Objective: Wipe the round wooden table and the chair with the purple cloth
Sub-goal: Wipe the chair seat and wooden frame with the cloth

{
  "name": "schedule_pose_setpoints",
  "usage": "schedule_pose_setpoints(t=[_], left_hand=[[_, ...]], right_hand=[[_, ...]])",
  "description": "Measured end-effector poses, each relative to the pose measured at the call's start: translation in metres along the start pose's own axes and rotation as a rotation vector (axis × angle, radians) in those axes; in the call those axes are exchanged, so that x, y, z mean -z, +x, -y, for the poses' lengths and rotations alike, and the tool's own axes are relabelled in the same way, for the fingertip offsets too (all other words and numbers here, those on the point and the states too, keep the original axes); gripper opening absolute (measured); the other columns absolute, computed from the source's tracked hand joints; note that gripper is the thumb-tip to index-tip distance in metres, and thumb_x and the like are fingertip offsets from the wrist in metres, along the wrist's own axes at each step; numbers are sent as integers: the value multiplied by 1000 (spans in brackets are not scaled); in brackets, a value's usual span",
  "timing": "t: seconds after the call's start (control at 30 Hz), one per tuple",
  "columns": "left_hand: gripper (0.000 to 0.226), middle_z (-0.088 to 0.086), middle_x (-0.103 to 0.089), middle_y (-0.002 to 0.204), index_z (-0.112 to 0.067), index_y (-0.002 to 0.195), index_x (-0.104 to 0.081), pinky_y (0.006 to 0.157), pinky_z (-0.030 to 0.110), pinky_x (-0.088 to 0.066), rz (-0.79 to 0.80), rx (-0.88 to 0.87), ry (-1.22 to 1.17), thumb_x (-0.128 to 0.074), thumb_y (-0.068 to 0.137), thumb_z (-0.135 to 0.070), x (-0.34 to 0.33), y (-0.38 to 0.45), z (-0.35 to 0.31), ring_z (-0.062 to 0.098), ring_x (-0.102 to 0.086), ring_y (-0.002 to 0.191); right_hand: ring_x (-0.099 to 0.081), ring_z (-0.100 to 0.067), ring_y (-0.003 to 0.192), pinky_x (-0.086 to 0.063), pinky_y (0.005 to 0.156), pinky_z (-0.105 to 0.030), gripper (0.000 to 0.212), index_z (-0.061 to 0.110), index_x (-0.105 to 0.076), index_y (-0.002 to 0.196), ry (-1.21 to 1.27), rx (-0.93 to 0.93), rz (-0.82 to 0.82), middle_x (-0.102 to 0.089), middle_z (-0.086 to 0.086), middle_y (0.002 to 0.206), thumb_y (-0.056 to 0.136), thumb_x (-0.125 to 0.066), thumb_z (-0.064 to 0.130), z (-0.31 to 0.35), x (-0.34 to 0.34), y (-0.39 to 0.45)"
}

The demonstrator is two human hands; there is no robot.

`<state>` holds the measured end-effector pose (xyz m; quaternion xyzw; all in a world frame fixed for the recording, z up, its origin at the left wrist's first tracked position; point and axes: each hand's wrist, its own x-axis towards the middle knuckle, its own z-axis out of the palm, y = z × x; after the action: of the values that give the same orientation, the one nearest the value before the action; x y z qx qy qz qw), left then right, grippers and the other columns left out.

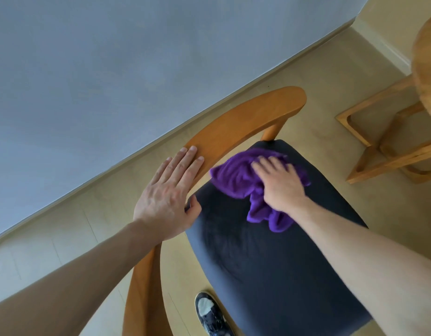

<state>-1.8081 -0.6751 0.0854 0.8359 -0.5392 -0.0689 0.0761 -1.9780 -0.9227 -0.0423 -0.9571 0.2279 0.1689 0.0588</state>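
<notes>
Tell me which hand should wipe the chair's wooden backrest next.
Probably the right hand: it already presses the purple cloth on the dark seat, just beside the backrest. The left hand lies flat on that rail, steadying the chair, holding no cloth.

— Where is the purple cloth?

— Centre of the frame, on the dark padded seat of the curved-back wooden chair, under the right hand.

— And the left hand?

— Flat on the backrest, left of the seat.

— The round wooden table?

— Probably that edge at the upper right.
</notes>
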Motion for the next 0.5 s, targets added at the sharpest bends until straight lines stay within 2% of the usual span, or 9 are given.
schedule_pose_setpoints(t=[0.1,0.17,0.23,0.27,0.3,0.33,0.4,0.43,0.5], left_hand=[[82,4,-13,171,-20,162,-16,129,38,-5,-7,7,61,-50,90,-38,-2,-1,4,18,-3,159],[89,12,-9,171,-13,163,-11,129,40,1,13,-115,160,-52,87,-37,-4,0,2,24,0,159],[93,17,-5,171,-8,163,-11,128,45,3,100,-469,223,-50,83,-36,-17,0,-14,30,3,158],[91,16,-4,171,-10,163,-10,128,46,3,168,-591,213,-47,85,-38,-28,0,-27,29,4,158],[89,15,-3,171,-13,164,-8,128,46,1,226,-604,188,-45,87,-38,-40,2,-41,29,4,158],[88,13,-2,171,-15,164,-5,128,47,-3,265,-504,144,-45,88,-37,-53,5,-53,28,4,158],[94,9,5,171,-20,162,4,128,50,-11,329,-157,-23,-50,88,-36,-72,20,-72,28,7,158],[99,8,8,171,-21,162,9,128,50,-13,359,-36,-84,-56,88,-39,-80,30,-76,29,7,158],[120,7,17,170,-22,160,19,127,47,-16,478,26,-68,-71,84,-46,-100,49,-79,30,7,158]], right_hand=[[-17,-34,154,-26,118,-65,78,22,-16,161,102,-303,8,-19,-7,169,95,-56,33,-5,3,10],[-16,-37,153,-23,116,-68,84,21,-14,161,135,-373,24,-16,-10,169,92,-59,36,25,3,5],[-18,-37,152,-21,114,-69,93,20,-14,161,138,-321,-7,-17,-10,169,85,-64,37,60,-7,-16],[-18,-36,152,-20,115,-68,94,20,-16,162,134,-244,-17,-18,-9,169,84,-66,38,72,-15,-30],[-17,-35,153,-19,116,-67,93,19,-21,161,117,-135,-10,-18,-8,169,83,-67,40,77,-22,-44],[-16,-33,154,-19,117,-66,91,19,-27,160,90,-6,1,-19,-6,169,83,-68,44,75,-30,-55],[-21,-30,154,-21,118,-62,86,23,-32,158,50,223,29,-25,-2,168,83,-67,48,50,-37,-66],[-23,-28,153,-22,118,-59,84,26,-30,158,43,265,37,-26,1,168,85,-64,47,29,-36,-66],[-23,-26,152,-24,118,-55,79,30,-26,159,36,219,25,-24,6,168,89,-60,44,-14,-28,-56]])
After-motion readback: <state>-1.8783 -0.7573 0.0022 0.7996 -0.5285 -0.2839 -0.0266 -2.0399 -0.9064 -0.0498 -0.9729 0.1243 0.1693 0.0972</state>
